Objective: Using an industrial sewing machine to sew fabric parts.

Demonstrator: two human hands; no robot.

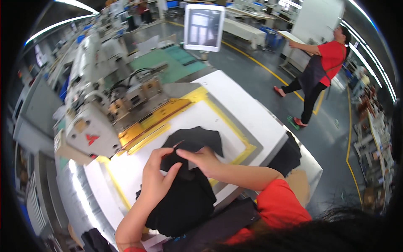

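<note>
Black cloth [203, 137] looks soft and matte, with angular edges.

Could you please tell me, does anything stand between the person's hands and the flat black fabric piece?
Nothing visible does. The left hand and right hand are both at the flat black fabric piece, fingertips seemingly on it. The large white machine head stands off to the left, not between them.
</note>
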